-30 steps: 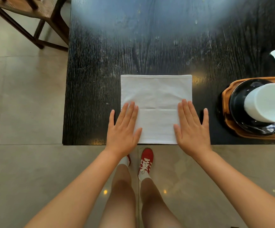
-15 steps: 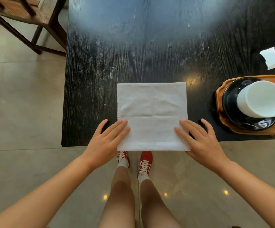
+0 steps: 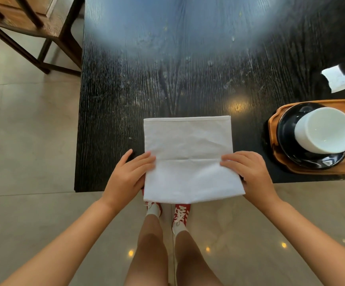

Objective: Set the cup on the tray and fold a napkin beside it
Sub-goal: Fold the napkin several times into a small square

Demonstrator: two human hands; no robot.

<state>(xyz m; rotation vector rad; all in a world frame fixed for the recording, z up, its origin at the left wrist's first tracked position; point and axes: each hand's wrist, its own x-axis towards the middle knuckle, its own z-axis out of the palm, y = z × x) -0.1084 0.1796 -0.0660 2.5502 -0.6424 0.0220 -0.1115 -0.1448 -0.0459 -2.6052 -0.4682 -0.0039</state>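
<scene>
A white cloth napkin, folded flat with a crease across its middle, lies at the near edge of the black table. Its near part is lifted and hangs over the table edge. My left hand grips the napkin's left side, fingers on top and thumb apart on the table side. My right hand grips its right side the same way. To the right a white cup stands on a black saucer on a wooden tray.
Two small white folded papers lie on the table behind the tray. A wooden chair stands on the tiled floor at the far left. My legs and red shoes show below the table edge.
Both hands slid from flat on the napkin to its near side edges and took hold. The napkin's near half has come up off the table and toward me.
</scene>
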